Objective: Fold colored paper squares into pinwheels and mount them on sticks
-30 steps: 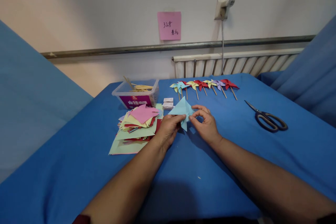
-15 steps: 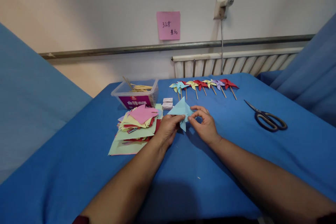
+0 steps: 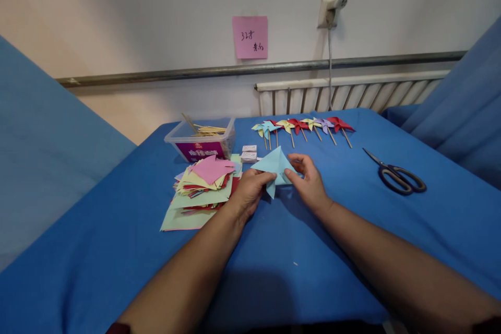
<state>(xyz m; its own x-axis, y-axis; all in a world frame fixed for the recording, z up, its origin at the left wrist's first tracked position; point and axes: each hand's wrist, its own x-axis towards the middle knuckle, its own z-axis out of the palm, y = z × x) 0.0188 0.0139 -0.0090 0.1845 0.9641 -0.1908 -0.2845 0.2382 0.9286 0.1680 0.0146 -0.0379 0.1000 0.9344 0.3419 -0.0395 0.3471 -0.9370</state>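
A light-blue paper pinwheel [image 3: 277, 163], partly folded, is held above the table between both hands. My left hand [image 3: 252, 188] pinches its left side, the thumb lying across the lower middle of the paper. On the right edge, my right hand [image 3: 309, 182] has its thumb on top of the paper and its fingers behind, partly hidden. No stick shows on this piece. Left of my left hand is a stack of cut coloured paper [image 3: 203, 185], a pink sheet uppermost.
Behind the stack stands a clear plastic box [image 3: 203, 138] of wooden sticks, with small white boxes [image 3: 249, 154] beside it. Several finished pinwheels [image 3: 299, 126] lie in a row along the back. Black-handled scissors [image 3: 399, 175] rest at the right on the blue cloth [image 3: 332, 282].
My right thumb and fingers have shifted from a fingertip pinch to a wider hold on the paper's right side. The right part of the light-blue paper now looks flatter and more spread.
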